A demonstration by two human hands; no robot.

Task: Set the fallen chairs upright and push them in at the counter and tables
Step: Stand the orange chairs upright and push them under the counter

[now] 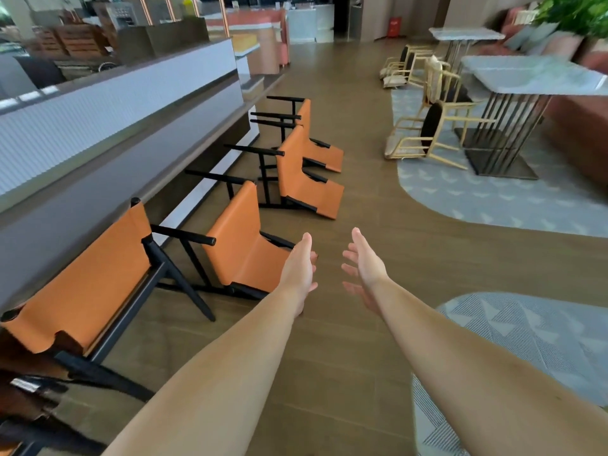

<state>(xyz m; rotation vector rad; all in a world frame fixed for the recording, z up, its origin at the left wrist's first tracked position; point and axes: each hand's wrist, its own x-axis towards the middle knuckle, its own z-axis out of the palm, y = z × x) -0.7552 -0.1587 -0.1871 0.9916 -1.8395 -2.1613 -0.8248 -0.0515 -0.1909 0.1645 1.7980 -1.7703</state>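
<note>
Three orange chairs with black frames lie tipped on their backs along the counter [138, 103]: the nearest [243, 245], a middle one [306, 179] and a far one [316, 143]. An upright orange chair [88, 287] stands at the counter at near left. My left hand [301, 271] hovers open just right of the nearest fallen chair's backrest, close to its edge. My right hand [365, 261] is open beside it, over bare floor. Gold-framed chairs [424, 133] lie fallen by the marble tables at right.
A marble table [533, 77] on a metal base stands on a grey rug [493, 199] at right, with a second table [467, 32] behind it. Another rug [526, 340] lies at near right. A wood-floor aisle runs between counter and rugs.
</note>
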